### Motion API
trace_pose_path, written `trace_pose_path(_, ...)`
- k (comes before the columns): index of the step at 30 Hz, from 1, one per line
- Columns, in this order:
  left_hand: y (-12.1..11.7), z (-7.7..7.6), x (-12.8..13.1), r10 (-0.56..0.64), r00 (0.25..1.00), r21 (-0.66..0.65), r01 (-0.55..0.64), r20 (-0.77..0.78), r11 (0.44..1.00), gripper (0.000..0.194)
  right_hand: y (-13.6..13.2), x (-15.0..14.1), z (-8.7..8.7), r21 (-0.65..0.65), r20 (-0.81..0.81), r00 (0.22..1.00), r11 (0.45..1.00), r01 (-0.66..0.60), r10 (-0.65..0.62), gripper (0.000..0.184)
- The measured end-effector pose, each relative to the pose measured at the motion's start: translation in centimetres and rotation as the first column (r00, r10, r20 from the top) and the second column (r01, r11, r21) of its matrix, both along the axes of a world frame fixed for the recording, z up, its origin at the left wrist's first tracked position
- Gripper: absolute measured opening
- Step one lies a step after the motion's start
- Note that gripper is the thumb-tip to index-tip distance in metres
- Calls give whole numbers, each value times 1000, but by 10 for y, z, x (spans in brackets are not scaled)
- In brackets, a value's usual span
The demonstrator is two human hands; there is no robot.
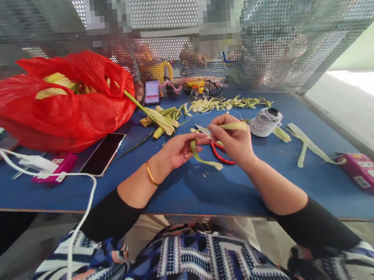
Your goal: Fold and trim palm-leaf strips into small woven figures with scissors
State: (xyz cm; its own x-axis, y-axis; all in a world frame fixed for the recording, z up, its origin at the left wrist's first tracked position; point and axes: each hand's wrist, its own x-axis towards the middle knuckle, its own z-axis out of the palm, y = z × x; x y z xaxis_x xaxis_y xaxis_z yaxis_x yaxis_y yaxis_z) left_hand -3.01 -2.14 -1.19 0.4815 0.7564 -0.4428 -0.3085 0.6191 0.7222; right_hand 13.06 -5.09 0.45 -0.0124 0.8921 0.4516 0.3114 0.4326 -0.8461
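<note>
My left hand [183, 149] is closed on a thin green husk strip [206, 162], whose free end curls down over the table. Close beside it, my right hand [234, 138] pinches a wider pale-green husk strip [233, 127] between thumb and fingers. Red-handled scissors [220, 156] lie beneath and between my hands, blades pointing up and left; whether the right hand also touches them is hidden. Beyond my fingers lie folded green husk leaves [164, 118] and a row of small husk pieces [226, 103]. A white thread spool [266, 121] stands just right of my right hand.
A red plastic bag [97, 108] holding husks sits at the left. Near it are a dark phone [105, 153], a magenta box [55, 169] and a white cable [92, 188]. Another magenta pack [367, 171] lies far right. A perforated metal screen [164, 10] closes the table's back.
</note>
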Motion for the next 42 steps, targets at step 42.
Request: trace_pose_path(42,-12,5,5,104,985,264,-66,-135,962,28,19,-2,-23,-349,126,985,925,152,-114,30)
